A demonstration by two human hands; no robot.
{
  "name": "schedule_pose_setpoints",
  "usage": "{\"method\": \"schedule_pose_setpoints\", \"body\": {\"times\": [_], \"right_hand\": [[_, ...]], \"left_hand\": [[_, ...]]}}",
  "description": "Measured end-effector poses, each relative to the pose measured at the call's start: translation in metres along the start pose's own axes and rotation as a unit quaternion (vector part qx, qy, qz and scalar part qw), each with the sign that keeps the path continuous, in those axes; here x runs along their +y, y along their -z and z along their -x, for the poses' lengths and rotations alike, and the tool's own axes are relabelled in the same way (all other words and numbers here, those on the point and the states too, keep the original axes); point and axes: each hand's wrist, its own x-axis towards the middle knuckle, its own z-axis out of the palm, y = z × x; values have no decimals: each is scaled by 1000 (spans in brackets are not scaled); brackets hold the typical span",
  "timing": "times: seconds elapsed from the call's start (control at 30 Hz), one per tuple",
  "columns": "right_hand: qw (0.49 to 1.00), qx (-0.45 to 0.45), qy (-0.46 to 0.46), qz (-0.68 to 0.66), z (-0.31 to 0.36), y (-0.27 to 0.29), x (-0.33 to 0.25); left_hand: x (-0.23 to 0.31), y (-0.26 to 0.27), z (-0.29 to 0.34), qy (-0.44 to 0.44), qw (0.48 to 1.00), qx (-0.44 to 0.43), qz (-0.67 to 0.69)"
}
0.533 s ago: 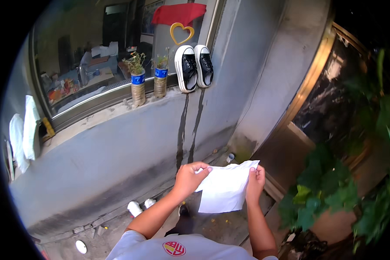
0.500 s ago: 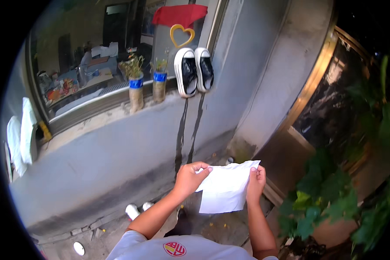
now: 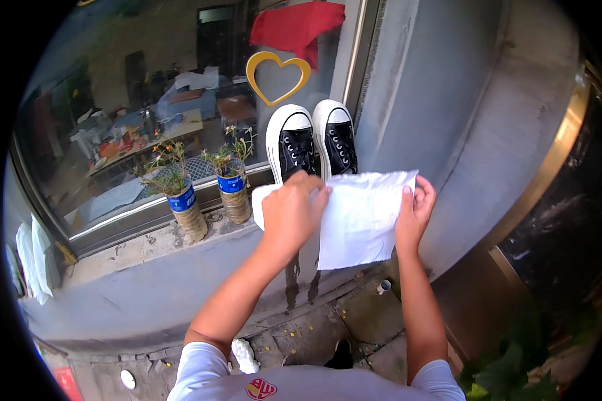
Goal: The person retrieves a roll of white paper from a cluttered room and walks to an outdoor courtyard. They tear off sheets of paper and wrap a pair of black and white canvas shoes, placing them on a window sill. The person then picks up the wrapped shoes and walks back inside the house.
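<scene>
Between my two hands hangs a white sheet of thin paper point(image 3: 361, 224), like a tissue, held by its upper corners. My left hand point(image 3: 293, 212) is closed on its left end, and a flap of paper sticks out to the left of that hand. On the right edge, my right hand point(image 3: 415, 212) pinches the sheet between thumb and fingers. Just beyond lies a pair of black sneakers with white toes and soles: the left sneaker point(image 3: 295, 142) and the right sneaker point(image 3: 336, 137) lean toe-up against the window. The paper and my left hand hide their heel ends.
Two cut bottles with plants, a left one point(image 3: 192, 226) and a right one point(image 3: 235, 206), stand on the window sill point(image 3: 140, 246). A yellow heart-shaped frame point(image 3: 303, 73) is on the glass. White sheets point(image 3: 37, 257) hang at far left. Leaves point(image 3: 512, 374) show at lower right.
My hands have risen toward the sneakers with the paper, which now overlaps their lower ends. The wall, window and plants appear closer.
</scene>
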Motion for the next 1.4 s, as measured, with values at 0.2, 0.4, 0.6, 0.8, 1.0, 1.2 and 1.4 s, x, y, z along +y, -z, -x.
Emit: {"method": "schedule_pose_setpoints", "body": {"times": [0.2, 0.4, 0.6, 0.8, 1.0, 1.2, 1.4], "right_hand": [[996, -40, 69, 49, -80, -58, 26], [970, -78, 219, 79, -125, -93, 60], [934, -121, 305, 140, -145, -97, 73], [930, -166, 281, 168, -151, -102, 75], [920, -226, 241, 213, -146, -105, 71], [924, -253, 214, 191, -141, -108, 77], [935, -288, 180, 102, -133, -118, 95]], "left_hand": [[2, -25, -59, 18, 986, 92, -137], [7, -46, -92, 37, 950, 167, -262], [12, -68, -104, 67, 928, 192, -312], [5, -78, -115, 66, 912, 200, -351], [4, -83, -125, 24, 898, 187, -398], [-3, -89, -131, -18, 881, 171, -440], [-13, -91, -133, -11, 865, 131, -484]]}}
